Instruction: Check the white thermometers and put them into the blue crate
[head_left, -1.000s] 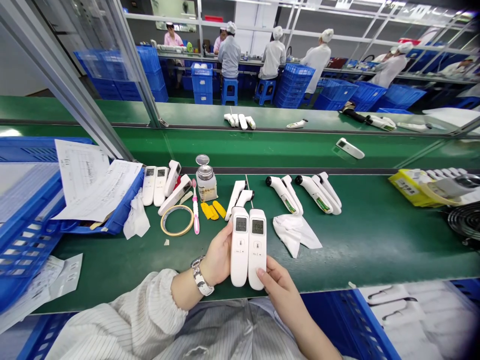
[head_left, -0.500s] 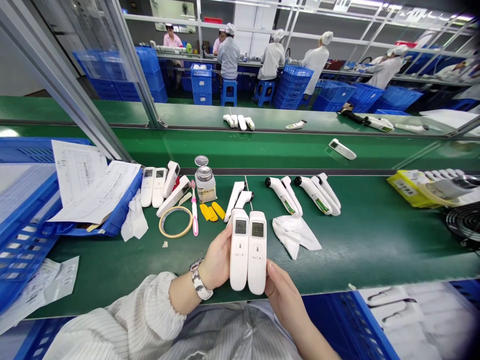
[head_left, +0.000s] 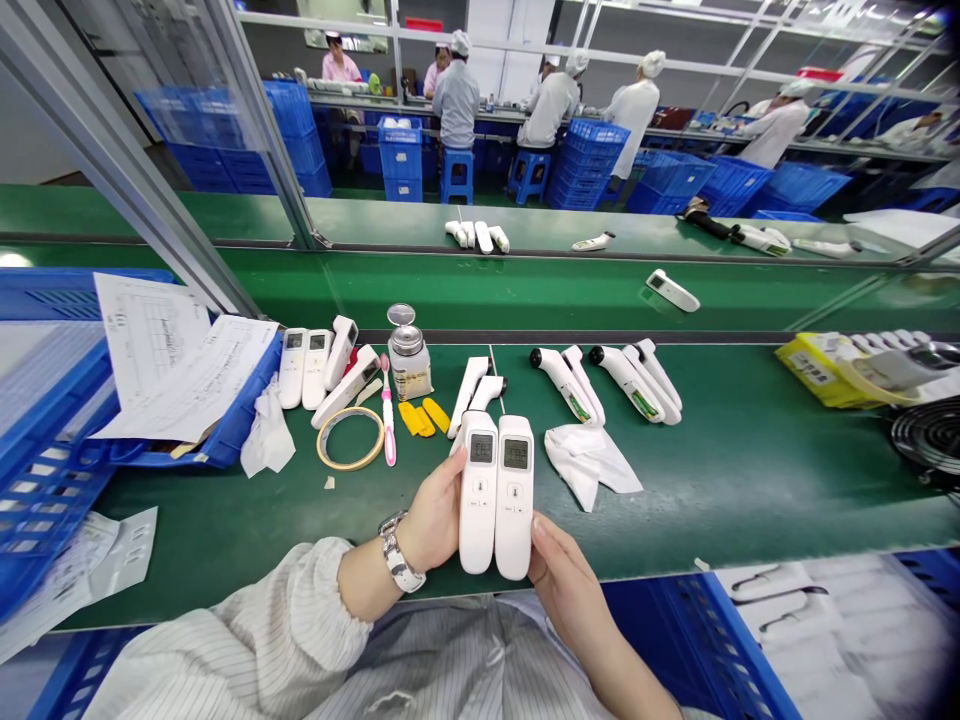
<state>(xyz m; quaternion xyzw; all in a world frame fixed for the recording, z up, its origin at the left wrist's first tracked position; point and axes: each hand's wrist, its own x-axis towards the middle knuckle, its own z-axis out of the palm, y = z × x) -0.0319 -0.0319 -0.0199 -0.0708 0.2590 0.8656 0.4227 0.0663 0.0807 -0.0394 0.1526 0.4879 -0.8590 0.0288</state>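
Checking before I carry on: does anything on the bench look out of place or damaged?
Two white handsets beyond the right hand show green insides, perhaps uncovered. The bottle has its lid up. One lone handset lies askew on the green strip behind. No spill shows.

1. Left hand (head_left: 436, 515): raised centrally, thumb upward, gripping.
2. Right hand (head_left: 564, 575): opposite, slightly lower, fingers curved inward.
3. Left forearm (head_left: 255, 630): sleeved in stripes, wrist bare.
4. Right forearm (head_left: 630, 665): bare, angled inward.

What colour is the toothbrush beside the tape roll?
Pink and white; the toothbrush shows best in the head view.
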